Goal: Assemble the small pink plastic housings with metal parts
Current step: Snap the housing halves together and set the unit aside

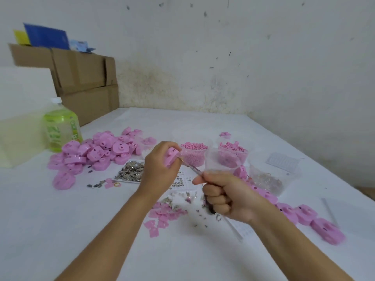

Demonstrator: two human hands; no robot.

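Head view: left hand [158, 169] curls round one pink housing [171, 156], raised off the table [60, 220] and tilted, likely to face its opening rightward. Right hand [223, 197] fists a thin tool [191, 167], tip touching the housing. Spare pile [91, 155] lies near the left hand.

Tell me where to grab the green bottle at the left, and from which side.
Probably best to take the green bottle by its narrow neck under the white cap, from above: it stands upright, with pink housings piled beside its base.
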